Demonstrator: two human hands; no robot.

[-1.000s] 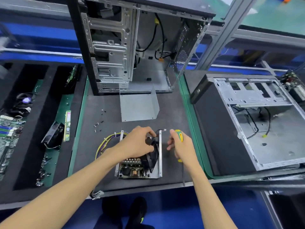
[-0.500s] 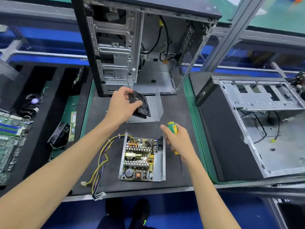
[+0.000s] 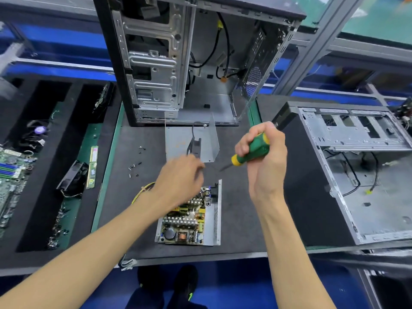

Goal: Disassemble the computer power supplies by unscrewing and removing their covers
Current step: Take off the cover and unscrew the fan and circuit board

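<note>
I see an upright open computer case (image 3: pixel 156 63) at the bench's far edge, a second case (image 3: pixel 356 166) on its side at right, and a motherboard (image 3: pixel 11 175), RAM stick (image 3: pixel 92 167) and fan (image 3: pixel 73 178) at left

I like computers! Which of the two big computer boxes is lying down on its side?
The computer case on the right lies flat on its side, its open inside facing up. The other computer case, at the back of the table, stands upright.
</note>
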